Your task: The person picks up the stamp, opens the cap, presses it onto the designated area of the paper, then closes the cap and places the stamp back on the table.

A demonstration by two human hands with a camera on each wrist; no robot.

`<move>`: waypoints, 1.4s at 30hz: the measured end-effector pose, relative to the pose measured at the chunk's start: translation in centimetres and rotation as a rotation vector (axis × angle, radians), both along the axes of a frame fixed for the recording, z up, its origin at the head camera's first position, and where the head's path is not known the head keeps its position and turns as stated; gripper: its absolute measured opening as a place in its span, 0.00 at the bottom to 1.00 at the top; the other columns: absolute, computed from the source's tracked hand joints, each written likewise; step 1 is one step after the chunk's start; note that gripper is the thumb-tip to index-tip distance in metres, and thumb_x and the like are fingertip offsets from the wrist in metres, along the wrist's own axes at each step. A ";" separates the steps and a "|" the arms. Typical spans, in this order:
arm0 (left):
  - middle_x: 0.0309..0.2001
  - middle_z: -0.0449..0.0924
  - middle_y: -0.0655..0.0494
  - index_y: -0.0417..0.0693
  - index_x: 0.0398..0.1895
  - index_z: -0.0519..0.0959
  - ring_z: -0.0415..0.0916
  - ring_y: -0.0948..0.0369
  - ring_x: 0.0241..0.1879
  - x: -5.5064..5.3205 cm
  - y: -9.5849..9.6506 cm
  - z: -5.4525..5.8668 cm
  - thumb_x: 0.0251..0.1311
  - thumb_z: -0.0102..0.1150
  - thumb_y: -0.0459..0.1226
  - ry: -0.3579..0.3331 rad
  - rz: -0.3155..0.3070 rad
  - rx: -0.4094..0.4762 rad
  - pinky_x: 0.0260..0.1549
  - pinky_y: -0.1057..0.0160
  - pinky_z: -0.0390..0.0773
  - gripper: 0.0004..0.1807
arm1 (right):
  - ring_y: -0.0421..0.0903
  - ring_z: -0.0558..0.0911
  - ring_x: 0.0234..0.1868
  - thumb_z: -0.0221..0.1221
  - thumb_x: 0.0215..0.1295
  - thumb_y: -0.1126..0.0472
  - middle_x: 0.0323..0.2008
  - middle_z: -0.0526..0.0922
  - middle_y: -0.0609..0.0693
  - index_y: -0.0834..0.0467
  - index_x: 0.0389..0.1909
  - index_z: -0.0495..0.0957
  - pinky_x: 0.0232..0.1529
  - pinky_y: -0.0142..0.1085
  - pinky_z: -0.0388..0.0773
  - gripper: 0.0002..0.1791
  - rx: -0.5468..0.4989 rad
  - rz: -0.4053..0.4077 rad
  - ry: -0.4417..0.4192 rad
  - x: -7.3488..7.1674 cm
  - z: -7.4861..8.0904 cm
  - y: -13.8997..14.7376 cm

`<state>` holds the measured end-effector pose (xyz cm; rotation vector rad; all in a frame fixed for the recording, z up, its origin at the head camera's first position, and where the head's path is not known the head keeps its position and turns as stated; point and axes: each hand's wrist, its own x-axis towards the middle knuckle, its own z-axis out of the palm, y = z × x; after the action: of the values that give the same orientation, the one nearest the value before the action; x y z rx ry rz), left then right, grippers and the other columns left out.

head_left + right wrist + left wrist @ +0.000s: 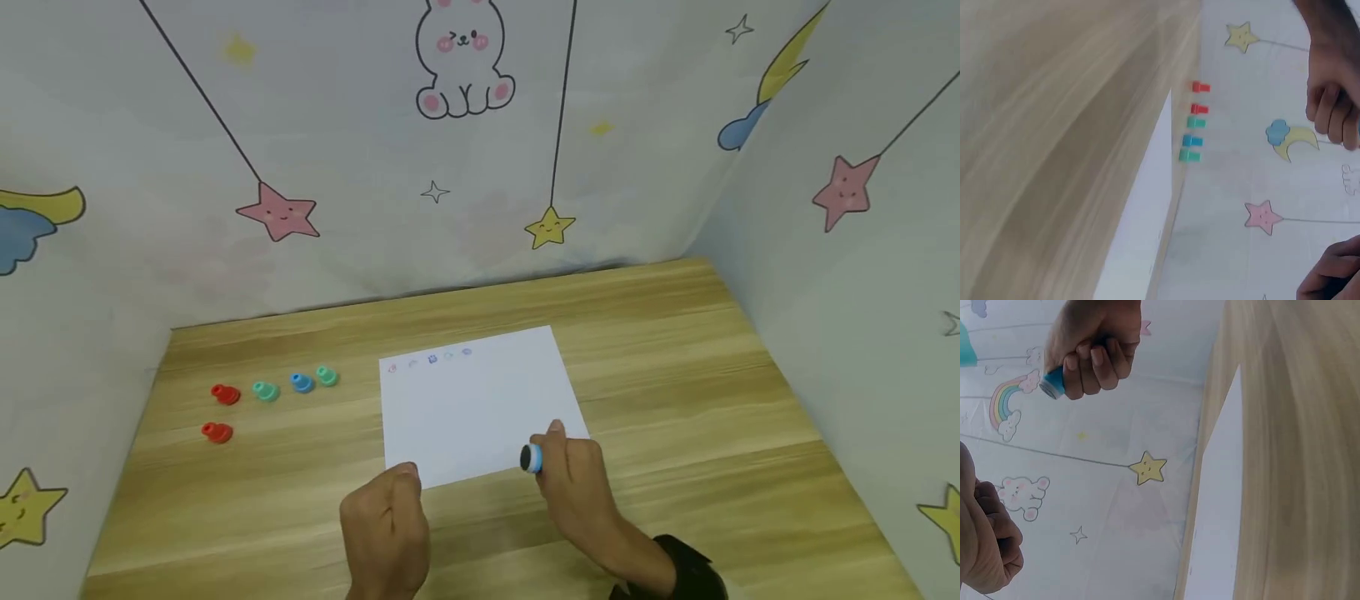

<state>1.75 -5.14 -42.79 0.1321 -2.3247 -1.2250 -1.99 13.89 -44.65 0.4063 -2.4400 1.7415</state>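
My right hand grips a blue stamp over the near right corner of a white sheet of paper. The stamp's dark round end faces up and left. In the left wrist view the blue barrel sticks out past curled fingers. My left hand is a fist at the paper's near left corner, thumb on top; nothing shows in it in the head view, and its inside is hidden. A row of small coloured prints runs along the paper's far left edge.
Left of the paper on the wooden table are two red stamp-shaped pieces, two green ones and a blue one. Behind and to the sides stand white walls printed with stars and a bear.
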 end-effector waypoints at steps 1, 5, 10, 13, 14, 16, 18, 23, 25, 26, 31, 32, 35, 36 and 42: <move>0.08 0.50 0.70 0.49 0.07 0.52 0.39 0.81 0.14 0.1 -0.1 0.0 0.60 0.41 0.19 0.000 -0.020 0.010 0.06 0.76 0.44 0.27 | 0.24 0.52 0.09 0.33 0.88 0.64 0.06 0.58 0.37 0.54 0.09 0.60 0.09 0.20 0.49 0.36 -0.039 -0.015 -0.109 -0.2 0.3 0.4; 0.10 0.49 0.69 0.49 0.08 0.52 0.38 0.81 0.17 0.5 -0.1 -0.6 0.58 0.43 0.19 0.047 -0.013 -0.008 0.10 0.78 0.43 0.26 | 0.30 0.59 0.08 0.32 0.90 0.57 0.07 0.64 0.41 0.58 0.10 0.64 0.09 0.24 0.54 0.38 -0.140 -0.042 -0.236 -1.0 1.2 1.1; 0.11 0.49 0.65 0.51 0.10 0.53 0.39 0.81 0.19 0.7 -0.3 -1.2 0.60 0.46 0.20 0.100 0.003 -0.043 0.13 0.80 0.42 0.27 | 0.36 0.66 0.11 0.34 0.90 0.55 0.11 0.68 0.47 0.62 0.15 0.68 0.11 0.29 0.62 0.36 -0.171 -0.024 -0.251 -2.0 1.7 1.6; 0.12 0.50 0.63 0.52 0.12 0.54 0.39 0.82 0.21 0.8 -0.5 -1.8 0.60 0.50 0.21 0.148 -0.002 -0.095 0.13 0.80 0.42 0.26 | 0.40 0.69 0.12 0.34 0.90 0.55 0.11 0.69 0.48 0.61 0.17 0.69 0.13 0.31 0.65 0.35 -0.120 -0.024 -0.241 -2.8 1.8 1.8; 0.12 0.50 0.63 0.52 0.13 0.54 0.40 0.82 0.21 0.8 -0.6 -2.0 0.60 0.51 0.22 0.162 0.003 -0.115 0.13 0.79 0.43 0.26 | 0.41 0.71 0.12 0.35 0.90 0.56 0.12 0.70 0.48 0.60 0.18 0.70 0.13 0.32 0.67 0.33 -0.093 -0.023 -0.234 -3.2 1.8 1.8; 0.13 0.51 0.64 0.52 0.14 0.56 0.40 0.81 0.21 0.9 -0.9 -2.3 0.60 0.53 0.24 0.180 0.016 -0.146 0.13 0.78 0.44 0.25 | 0.43 0.73 0.13 0.36 0.89 0.58 0.12 0.71 0.48 0.58 0.20 0.70 0.14 0.33 0.67 0.30 -0.024 -0.030 -0.215 -3.9 1.8 1.9; 0.14 0.51 0.65 0.52 0.15 0.57 0.41 0.81 0.21 1.0 -1.3 -2.6 0.60 0.54 0.25 0.184 0.032 -0.174 0.13 0.76 0.45 0.23 | 0.44 0.75 0.14 0.37 0.87 0.61 0.13 0.73 0.47 0.56 0.21 0.70 0.14 0.32 0.66 0.27 0.052 -0.037 -0.194 -4.7 1.7 2.0; 0.14 0.51 0.68 0.53 0.16 0.60 0.42 0.81 0.20 1.7 -2.1 -3.0 0.64 0.55 0.28 0.126 0.062 -0.190 0.13 0.78 0.46 0.22 | 0.44 0.76 0.16 0.43 0.87 0.56 0.17 0.76 0.46 0.56 0.31 0.73 0.15 0.32 0.67 0.20 0.220 -0.021 -0.161 -6.8 1.4 2.4; 0.14 0.52 0.69 0.53 0.16 0.61 0.42 0.81 0.19 1.9 -2.5 -3.1 0.66 0.55 0.28 0.106 0.077 -0.189 0.13 0.79 0.46 0.22 | 0.43 0.75 0.17 0.46 0.87 0.53 0.20 0.77 0.46 0.56 0.35 0.74 0.17 0.33 0.69 0.18 0.277 -0.012 -0.150 -7.8 1.3 2.5; 0.14 0.52 0.69 0.53 0.16 0.62 0.42 0.81 0.19 2.1 -2.7 -3.2 0.66 0.55 0.29 0.094 0.081 -0.182 0.13 0.79 0.46 0.22 | 0.43 0.75 0.18 0.48 0.86 0.52 0.21 0.77 0.46 0.56 0.36 0.75 0.18 0.34 0.70 0.17 0.302 -0.009 -0.144 -8.3 1.2 2.4; 0.15 0.54 0.71 0.53 0.17 0.66 0.45 0.81 0.19 2.5 -3.2 -3.5 0.64 0.59 0.29 0.078 0.099 -0.187 0.13 0.79 0.48 0.20 | 0.45 0.75 0.26 0.57 0.82 0.49 0.29 0.77 0.49 0.56 0.39 0.75 0.26 0.37 0.74 0.15 0.416 0.014 -0.092 -11.2 0.8 1.8; 0.15 0.55 0.72 0.54 0.18 0.67 0.46 0.81 0.18 2.6 -3.2 -3.5 0.64 0.59 0.29 0.073 0.096 -0.185 0.13 0.79 0.49 0.19 | 0.45 0.76 0.28 0.58 0.81 0.49 0.31 0.78 0.50 0.57 0.40 0.75 0.27 0.37 0.75 0.15 0.436 0.019 -0.080 -11.8 0.6 1.6; 0.15 0.56 0.72 0.53 0.19 0.69 0.47 0.80 0.18 2.5 -3.2 -3.3 0.64 0.60 0.29 0.072 0.088 -0.190 0.13 0.78 0.51 0.18 | 0.46 0.80 0.35 0.62 0.78 0.51 0.37 0.81 0.51 0.59 0.43 0.77 0.32 0.38 0.80 0.14 0.480 0.034 -0.066 -13.5 -0.2 1.0; 0.15 0.56 0.73 0.53 0.19 0.69 0.47 0.80 0.18 2.5 -3.3 -3.2 0.64 0.60 0.29 0.069 0.088 -0.192 0.13 0.78 0.51 0.18 | 0.46 0.81 0.37 0.63 0.77 0.52 0.39 0.81 0.52 0.60 0.45 0.78 0.33 0.38 0.81 0.14 0.494 0.042 -0.066 -14.0 -0.5 0.7; 0.15 0.57 0.73 0.54 0.20 0.72 0.48 0.81 0.17 2.8 -3.5 -2.9 0.64 0.61 0.30 0.044 0.100 -0.198 0.12 0.77 0.53 0.16 | 0.50 0.84 0.45 0.67 0.74 0.57 0.44 0.84 0.56 0.63 0.48 0.82 0.43 0.41 0.84 0.13 0.563 0.117 -0.082 -16.8 -2.3 -0.8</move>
<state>4.51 -8.61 -45.66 0.1490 -2.3552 -0.9354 -18.84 13.11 -46.95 0.5440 -2.9984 1.0885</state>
